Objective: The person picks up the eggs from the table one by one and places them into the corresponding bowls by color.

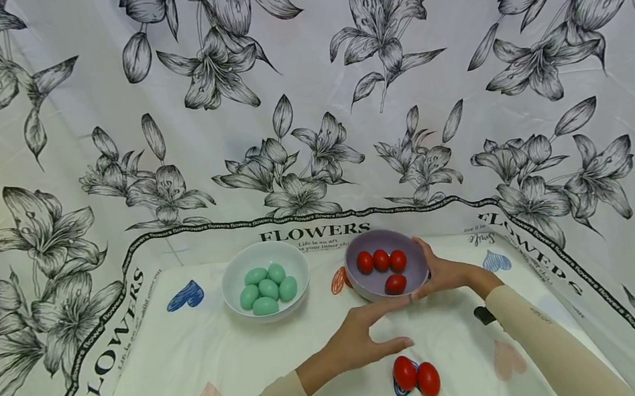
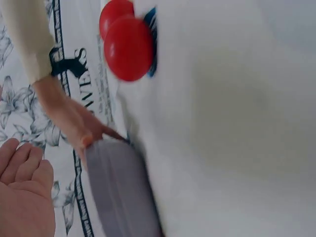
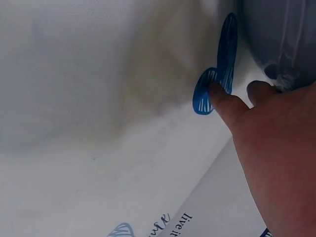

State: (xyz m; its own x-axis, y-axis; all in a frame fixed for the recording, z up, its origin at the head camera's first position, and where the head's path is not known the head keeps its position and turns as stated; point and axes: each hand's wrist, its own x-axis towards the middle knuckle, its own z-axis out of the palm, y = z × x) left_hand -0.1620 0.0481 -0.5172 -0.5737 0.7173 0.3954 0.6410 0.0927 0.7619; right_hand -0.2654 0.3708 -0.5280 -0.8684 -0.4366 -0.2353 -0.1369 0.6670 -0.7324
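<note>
A purple bowl (image 1: 361, 290) with several red eggs (image 1: 397, 260) in it stands right of the middle of the table. My right hand (image 1: 446, 272) holds the bowl's right side, thumb at the front and fingers farther back along the wall; the right wrist view shows this hand (image 3: 276, 128) against the bowl's wall (image 3: 281, 39). My left hand (image 1: 353, 342) reaches in front of the bowl, thumb and fingers spread apart, fingertips overlapping the bowl's front edge in the head view. Nothing lies between them. Two more red eggs (image 1: 428, 380) lie side by side on the cloth, nearer me.
To the left stands a white bowl (image 1: 235, 304) of several green eggs (image 1: 268, 289). A white cloth (image 1: 256, 369) printed with hearts covers the table, and a flower-patterned curtain (image 1: 304, 105) rises behind it.
</note>
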